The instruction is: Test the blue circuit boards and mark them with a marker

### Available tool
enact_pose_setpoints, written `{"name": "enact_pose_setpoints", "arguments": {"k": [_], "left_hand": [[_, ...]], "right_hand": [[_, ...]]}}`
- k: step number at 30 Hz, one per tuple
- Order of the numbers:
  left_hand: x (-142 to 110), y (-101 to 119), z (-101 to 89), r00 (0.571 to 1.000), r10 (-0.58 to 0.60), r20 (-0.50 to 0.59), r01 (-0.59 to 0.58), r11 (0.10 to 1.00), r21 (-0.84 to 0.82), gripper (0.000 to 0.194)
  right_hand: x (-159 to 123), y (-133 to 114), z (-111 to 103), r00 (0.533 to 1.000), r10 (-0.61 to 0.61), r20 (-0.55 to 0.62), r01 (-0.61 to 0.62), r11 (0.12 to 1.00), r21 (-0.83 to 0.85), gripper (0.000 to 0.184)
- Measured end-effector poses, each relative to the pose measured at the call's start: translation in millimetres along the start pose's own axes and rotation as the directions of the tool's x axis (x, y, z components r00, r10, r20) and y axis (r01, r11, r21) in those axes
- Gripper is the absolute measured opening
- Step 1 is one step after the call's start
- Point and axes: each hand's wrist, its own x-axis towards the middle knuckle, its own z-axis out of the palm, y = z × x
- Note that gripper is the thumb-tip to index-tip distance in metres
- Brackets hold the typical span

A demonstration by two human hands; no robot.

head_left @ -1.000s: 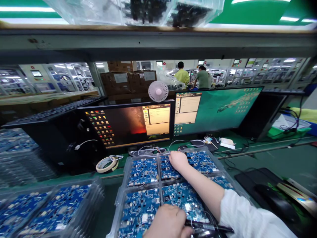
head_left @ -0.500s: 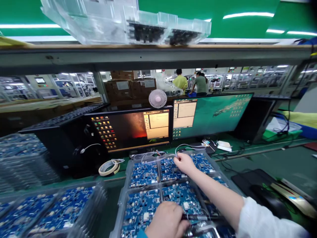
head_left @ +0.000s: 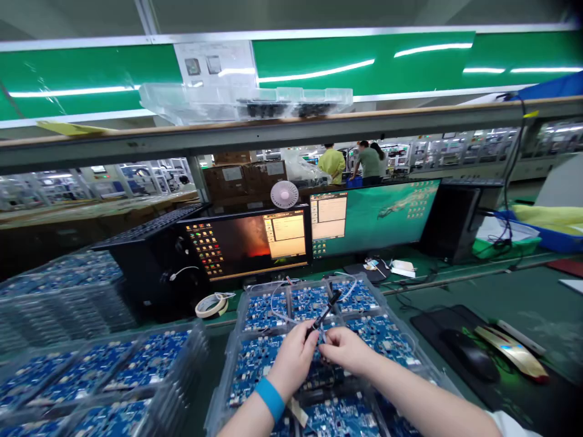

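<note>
My left hand, with a blue wristband, and my right hand meet above the blue circuit boards. Both pinch a slim black cable plug, which points up and to the right. A thin pale cable runs from the hands and loops over the boards. The boards lie in compartments of a clear plastic tray. My hands hide the boards directly below them.
Stacked clear trays of blue boards fill the left. Two monitors stand beyond the tray, with a tape roll in front. On the right, a computer mouse sits on a black mat.
My right hand has moved back from the far boards to join my left hand. The black plug now stands up between both hands, and the view has tilted upward.
</note>
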Motion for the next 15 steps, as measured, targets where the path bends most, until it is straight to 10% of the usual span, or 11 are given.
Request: {"name": "enact_pose_setpoints", "arguments": {"k": [7, 11, 15], "left_hand": [[5, -10, -13.7, 0.999, -0.044, -0.032, 0.049, 0.986, 0.158, 0.028], [17, -44, -49.2, 0.987, -0.137, -0.082, 0.155, 0.948, 0.279, 0.03], [23, -95, -89.4, 0.941, -0.303, -0.152, 0.338, 0.869, 0.361, 0.03]], "right_hand": [[-19, -5, -32, 1.0, 0.011, -0.029, -0.015, 0.992, -0.123, 0.025], [-22, 2, -92, 0.953, -0.062, -0.297, -0.132, 0.796, -0.59, 0.026], [-22, 30, -164, 0.872, -0.004, -0.49, -0.348, 0.698, -0.626, 0.023]]}}
